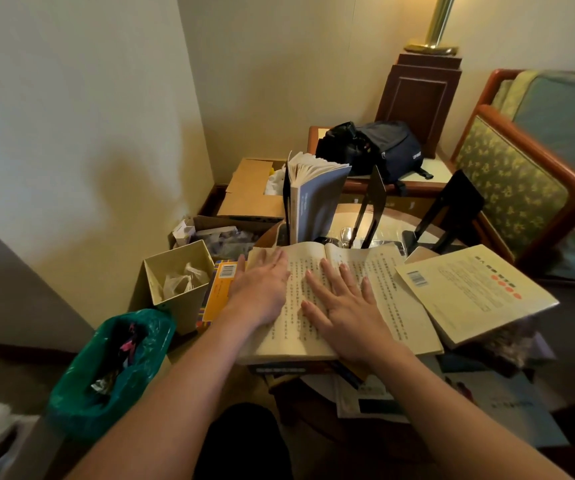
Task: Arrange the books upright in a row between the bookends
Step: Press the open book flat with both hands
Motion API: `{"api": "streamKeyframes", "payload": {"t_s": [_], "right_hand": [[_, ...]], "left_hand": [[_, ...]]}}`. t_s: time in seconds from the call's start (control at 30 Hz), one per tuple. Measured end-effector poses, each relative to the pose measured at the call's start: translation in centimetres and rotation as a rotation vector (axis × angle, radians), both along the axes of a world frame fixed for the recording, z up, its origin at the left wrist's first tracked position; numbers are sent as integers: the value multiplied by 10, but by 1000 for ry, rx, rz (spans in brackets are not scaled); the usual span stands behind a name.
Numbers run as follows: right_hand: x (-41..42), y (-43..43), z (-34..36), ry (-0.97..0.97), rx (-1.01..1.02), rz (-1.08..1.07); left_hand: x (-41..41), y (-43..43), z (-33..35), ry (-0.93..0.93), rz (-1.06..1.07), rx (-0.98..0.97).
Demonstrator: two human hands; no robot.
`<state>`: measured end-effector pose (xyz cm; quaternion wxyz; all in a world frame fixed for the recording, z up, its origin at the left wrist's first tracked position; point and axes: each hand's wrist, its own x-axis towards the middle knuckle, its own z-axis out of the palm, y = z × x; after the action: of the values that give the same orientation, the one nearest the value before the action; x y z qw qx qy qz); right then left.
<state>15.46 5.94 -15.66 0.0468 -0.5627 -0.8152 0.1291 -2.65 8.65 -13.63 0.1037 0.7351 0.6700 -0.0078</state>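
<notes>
An open book (393, 299) with cream pages of printed text lies flat on top of other books. My left hand (262, 289) presses flat on its left page and my right hand (345, 306) lies flat with spread fingers on the middle. Behind it a blue-grey book (317, 202) stands upright with its pages fanned, against a black bookend (286, 202). Two more black bookends (372, 202) (452, 209) stand to the right. A cream book (476, 292) lies face down at the right, an orange-yellow book (218, 292) at the left.
A cream bin (175, 268) and a green-bagged bin (113, 368) stand at the left. Cardboard boxes (251, 192) sit behind them. A dark backpack (383, 147) rests on a side table, and a patterned armchair (521, 181) stands at the right. Papers (504, 410) lie low right.
</notes>
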Motion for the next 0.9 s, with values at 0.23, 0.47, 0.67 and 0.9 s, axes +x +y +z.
{"api": "streamKeyframes", "payload": {"t_s": [0.23,0.47,0.67,0.9], "right_hand": [[2,0,-2,4,9,-4],[2,0,-3,23,8,5],[2,1,-3,29,-1,2],[3,2,-5,25,3,1]], "left_hand": [[3,-48,2,54,-81,63],[6,-110,15,119,-119,-27],[6,-46,12,115,-76,-22],[23,-22,2,75,-4,61]]}}
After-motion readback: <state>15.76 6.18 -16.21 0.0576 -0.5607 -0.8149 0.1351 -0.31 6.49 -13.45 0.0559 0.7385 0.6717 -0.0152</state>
